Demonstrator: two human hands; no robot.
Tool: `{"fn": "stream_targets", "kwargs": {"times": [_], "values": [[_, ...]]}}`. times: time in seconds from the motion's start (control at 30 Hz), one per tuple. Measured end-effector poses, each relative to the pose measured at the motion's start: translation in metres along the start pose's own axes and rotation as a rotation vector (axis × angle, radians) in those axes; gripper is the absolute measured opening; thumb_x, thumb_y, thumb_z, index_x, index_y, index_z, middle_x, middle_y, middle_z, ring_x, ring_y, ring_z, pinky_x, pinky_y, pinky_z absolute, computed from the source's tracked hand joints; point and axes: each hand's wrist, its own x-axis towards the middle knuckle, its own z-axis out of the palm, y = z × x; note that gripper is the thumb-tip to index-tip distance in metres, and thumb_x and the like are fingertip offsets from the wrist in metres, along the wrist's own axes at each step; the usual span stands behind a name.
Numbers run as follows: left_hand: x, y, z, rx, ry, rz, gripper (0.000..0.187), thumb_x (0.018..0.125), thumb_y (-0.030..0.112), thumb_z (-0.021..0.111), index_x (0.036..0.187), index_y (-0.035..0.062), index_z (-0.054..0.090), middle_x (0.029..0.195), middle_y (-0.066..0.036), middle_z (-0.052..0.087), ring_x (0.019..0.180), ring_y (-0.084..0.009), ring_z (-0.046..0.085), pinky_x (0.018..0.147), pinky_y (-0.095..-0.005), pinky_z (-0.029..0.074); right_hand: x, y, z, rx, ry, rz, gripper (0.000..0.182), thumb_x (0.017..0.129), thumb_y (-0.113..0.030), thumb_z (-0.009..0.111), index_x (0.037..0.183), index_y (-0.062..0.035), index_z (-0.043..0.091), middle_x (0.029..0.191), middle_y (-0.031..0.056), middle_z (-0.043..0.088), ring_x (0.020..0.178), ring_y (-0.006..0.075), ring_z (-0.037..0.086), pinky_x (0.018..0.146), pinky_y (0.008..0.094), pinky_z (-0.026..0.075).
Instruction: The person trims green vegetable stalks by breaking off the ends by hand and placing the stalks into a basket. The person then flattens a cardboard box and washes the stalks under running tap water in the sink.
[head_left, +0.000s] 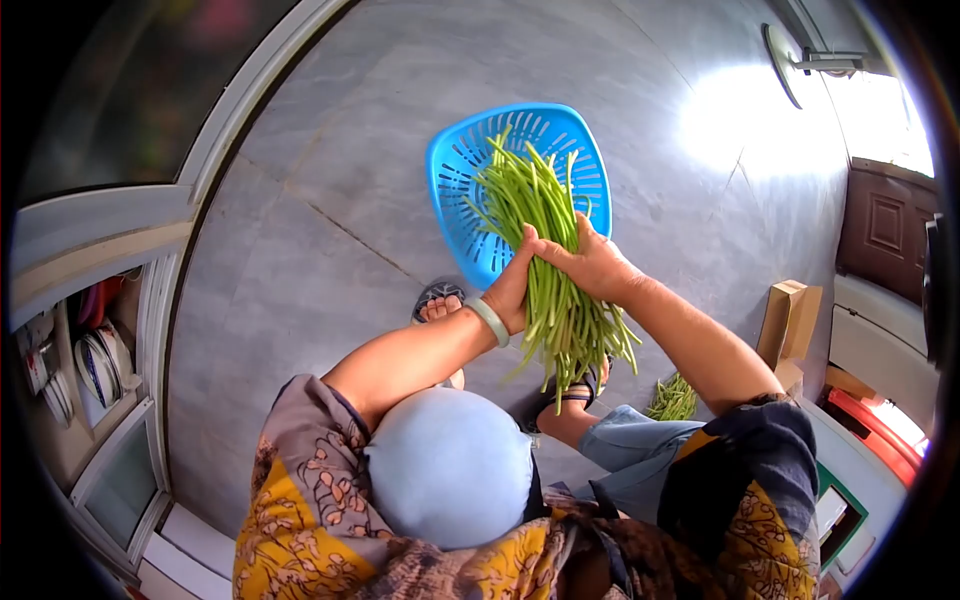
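A thick bunch of long green vegetable stems (545,200), perhaps garlic scapes, is gripped in both hands. My left hand (512,285), with a pale bangle at the wrist, is closed around its left side. From the right, my right hand (598,265) wraps the same bunch, its thumb lying across the stems near the left hand's thumb. Beneath the far end of the bunch is a blue slotted plastic basket (450,225) on the floor. The near ends of the stems hang over my feet. The fingers behind the bunch are hidden.
More green stems (673,398) lie on the floor by my right leg. An open cardboard box (790,320) stands at the right. Stacked plates (97,368) sit in a cabinet at the left. A light blue rounded cover (450,468) is at my lap.
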Motion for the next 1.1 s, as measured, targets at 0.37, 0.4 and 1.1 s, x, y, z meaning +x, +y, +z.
{"fn": "stream_targets", "kwargs": {"times": [0.37, 0.4, 1.1], "values": [[-0.013, 0.014, 0.014, 0.166, -0.005, 0.070, 0.049, 0.097, 0.040, 0.050, 0.137, 0.0114, 0.045, 0.129, -0.005, 0.056, 0.112, -0.0187, 0.057, 0.096, -0.0351, 0.047, -0.055, -0.028, 0.025, -0.025, 0.353, -0.195, 0.101, 0.081, -0.047, 0.068, 0.143, 0.0122, 0.014, 0.133, 0.0325, 0.043, 0.122, 0.0421, 0.049, 0.098, 0.0434, 0.044], [-0.014, 0.013, 0.013, 0.209, 0.017, 0.099, 0.049, 0.097, 0.039, 0.050, 0.137, 0.0113, 0.045, 0.128, -0.005, 0.057, 0.112, -0.0185, 0.058, 0.096, -0.0349, 0.047, -0.056, -0.025, 0.032, -0.016, 0.398, -0.237, 0.101, 0.081, -0.046, 0.068, 0.143, 0.0121, 0.014, 0.135, 0.0326, 0.042, 0.123, 0.0421, 0.047, 0.099, 0.0433, 0.043], [0.002, 0.027, -0.031, 0.113, 0.225, 0.124, 0.059, 0.093, 0.056, 0.048, 0.131, 0.0109, 0.052, 0.118, -0.006, 0.063, 0.101, -0.0206, 0.064, 0.089, -0.0357, 0.052, 0.018, 0.025, 0.084, 1.151, 0.389, -0.088, 0.062, 0.098, -0.039, 0.050, 0.142, 0.0018, 0.034, 0.134, 0.0194, 0.048, 0.121, 0.0242, 0.048, 0.101, 0.0343, 0.038]]}}
